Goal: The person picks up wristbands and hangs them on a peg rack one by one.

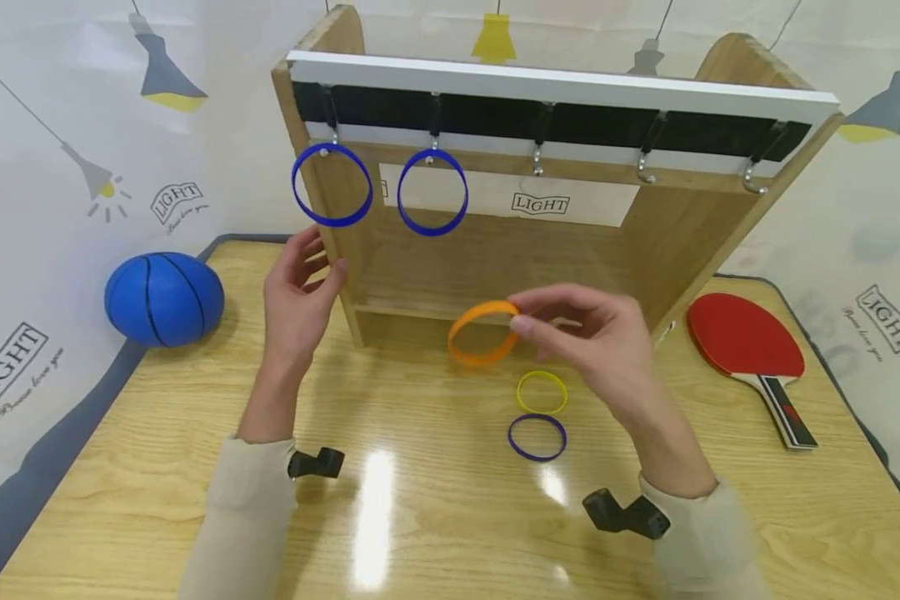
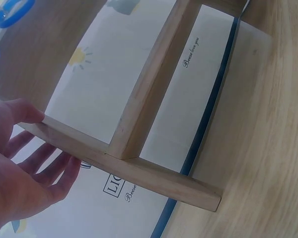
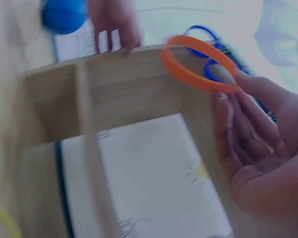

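My right hand (image 1: 592,333) pinches an orange silicone wristband (image 1: 483,333) between thumb and fingertips, in front of the wooden rack's lower opening. The right wrist view shows the same wristband (image 3: 198,59) held at one end of its loop. My left hand (image 1: 300,292) grips the left side panel of the wooden rack (image 1: 487,258), thumb on one face and fingers round the other, as the left wrist view shows on the panel edge (image 2: 154,178). Two blue wristbands (image 1: 332,222) hang from the two leftmost hooks. The other three hooks (image 1: 645,172) hold nothing.
A yellow wristband (image 1: 542,392) and a dark blue wristband (image 1: 537,437) lie on the wooden table (image 1: 435,508) below my right hand. A blue ball (image 1: 165,298) sits at the left, and a red table tennis paddle (image 1: 750,342) lies at the right.
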### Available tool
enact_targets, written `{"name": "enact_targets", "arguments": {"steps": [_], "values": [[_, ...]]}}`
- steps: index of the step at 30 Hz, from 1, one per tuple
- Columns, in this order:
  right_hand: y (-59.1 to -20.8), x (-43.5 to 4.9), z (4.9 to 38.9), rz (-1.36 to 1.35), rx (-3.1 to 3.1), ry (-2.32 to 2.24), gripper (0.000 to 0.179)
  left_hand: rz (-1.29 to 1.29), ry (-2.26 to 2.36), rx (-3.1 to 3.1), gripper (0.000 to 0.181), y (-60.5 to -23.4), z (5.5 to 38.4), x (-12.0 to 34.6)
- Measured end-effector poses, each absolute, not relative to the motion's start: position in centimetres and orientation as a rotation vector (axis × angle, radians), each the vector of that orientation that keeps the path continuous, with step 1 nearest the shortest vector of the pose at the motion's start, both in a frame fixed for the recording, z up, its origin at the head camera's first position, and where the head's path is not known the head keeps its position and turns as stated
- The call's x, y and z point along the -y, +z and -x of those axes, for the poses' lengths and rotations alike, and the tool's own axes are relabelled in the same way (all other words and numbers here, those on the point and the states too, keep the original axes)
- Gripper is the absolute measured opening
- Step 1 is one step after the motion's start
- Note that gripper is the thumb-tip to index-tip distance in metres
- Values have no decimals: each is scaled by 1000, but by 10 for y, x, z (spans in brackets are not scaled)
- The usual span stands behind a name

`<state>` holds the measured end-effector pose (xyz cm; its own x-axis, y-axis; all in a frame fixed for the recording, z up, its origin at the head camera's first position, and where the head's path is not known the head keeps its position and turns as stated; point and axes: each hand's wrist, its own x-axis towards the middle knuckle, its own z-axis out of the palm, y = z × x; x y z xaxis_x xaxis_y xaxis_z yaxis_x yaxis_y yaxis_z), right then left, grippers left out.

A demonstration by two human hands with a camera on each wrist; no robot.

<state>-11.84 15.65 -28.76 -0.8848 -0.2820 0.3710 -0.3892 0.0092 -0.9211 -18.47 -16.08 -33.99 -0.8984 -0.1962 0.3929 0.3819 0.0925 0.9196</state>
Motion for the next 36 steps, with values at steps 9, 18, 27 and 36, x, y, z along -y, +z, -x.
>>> {"name": "enact_targets", "arguments": {"steps": [9,18,27,36], "values": [[-241,-148,131,-536,1563,2339,29,222,-1835,1962,43,-340,185,161],[-236,-141,142,-432,1385,2442,34,208,-1836,1963,42,-341,186,160],[-243,-140,148,-373,1387,2443,37,181,-1854,1967,45,-341,186,161],[-250,-139,152,-333,1384,2449,38,179,-1846,1968,44,-339,183,161]]}}
